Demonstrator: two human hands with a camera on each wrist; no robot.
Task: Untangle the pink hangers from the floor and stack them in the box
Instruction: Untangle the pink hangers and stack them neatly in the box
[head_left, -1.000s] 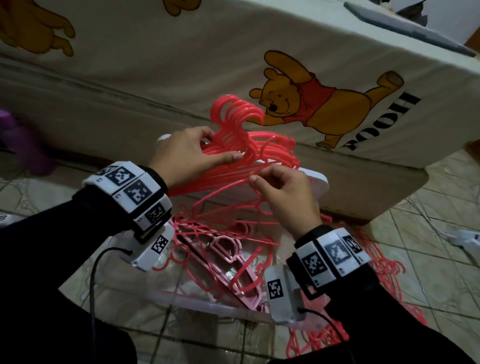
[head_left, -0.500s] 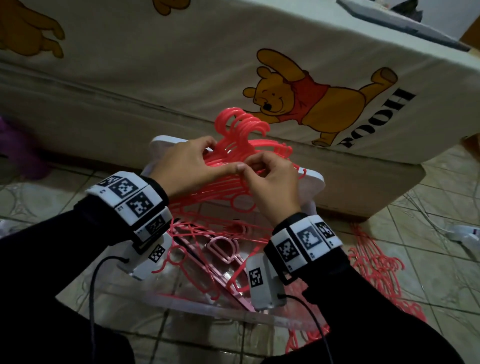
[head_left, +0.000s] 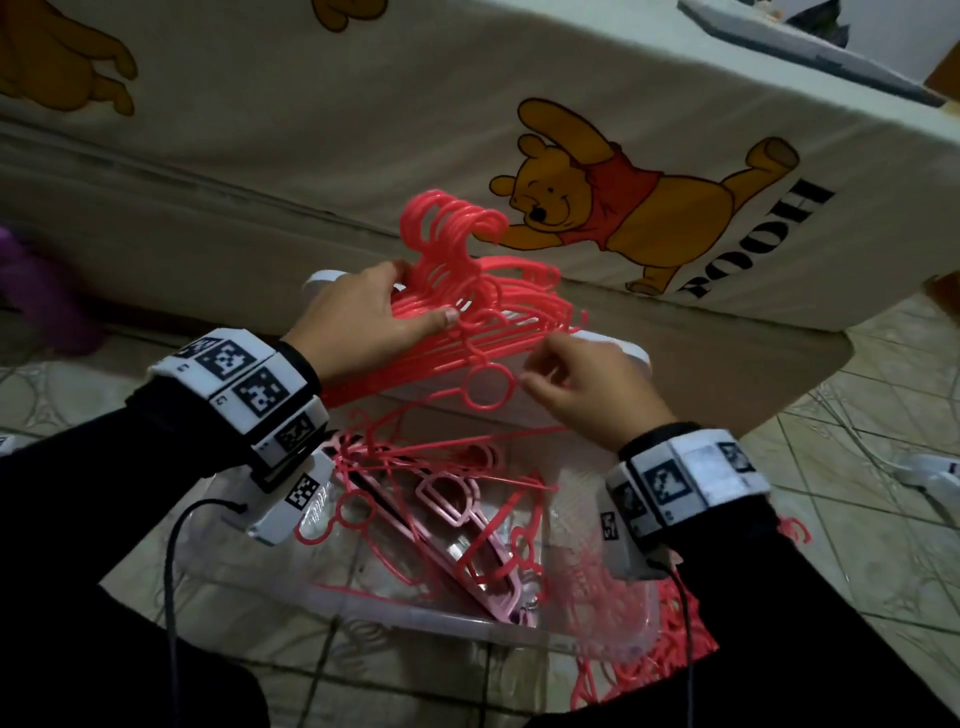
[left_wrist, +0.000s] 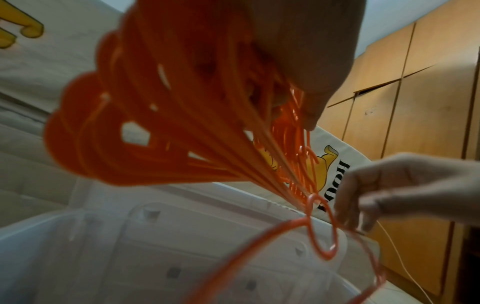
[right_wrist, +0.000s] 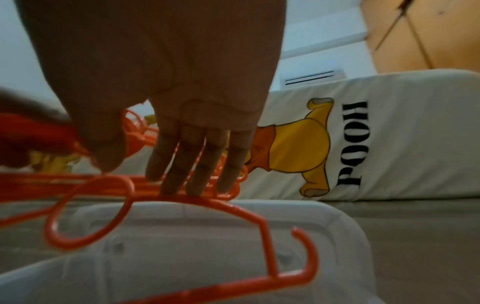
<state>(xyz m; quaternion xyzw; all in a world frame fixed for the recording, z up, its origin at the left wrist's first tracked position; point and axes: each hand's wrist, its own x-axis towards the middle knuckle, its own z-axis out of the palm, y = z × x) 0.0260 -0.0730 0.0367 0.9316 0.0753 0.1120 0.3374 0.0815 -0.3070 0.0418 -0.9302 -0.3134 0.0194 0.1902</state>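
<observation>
**A:** What's around you?

**B:** A tiled floor (head_left: 857, 467), and ahead of me a mattress (head_left: 363, 130) in a cartoon-bear sheet standing behind everything; the clear box (head_left: 415, 618) sits on the floor right under my wrists, its white lid (head_left: 618, 348) propped up at the far side.

**A:** And the hangers?

**B:** My left hand (head_left: 363, 322) grips a gathered bunch of hangers (head_left: 467, 291), fingers and thumb curled round it near the necks, hooks pointing up and away from me; the arms of the bunch run left to right across the box.

**A:** Your right?

**B:** My right hand (head_left: 587, 389) is just beside the bunch, to its right; its fingers (right_wrist: 197, 164) are straight and rest on the shoulder of one loose hanger (head_left: 488, 389) that hangs lowest, its round hook below the bunch; it pinches nothing that I can see.

**A:** So the next move?

**B:** I judge the loose one must slide leftward, along the bunch's long axis, to line up; my right hand is nearer.

**A:** What's in the box?

**B:** A criss-crossed heap of pink hangers (head_left: 441, 499), not neatly stacked; more tangled ones (head_left: 675, 639) lie on the floor beyond its right corner.
</observation>
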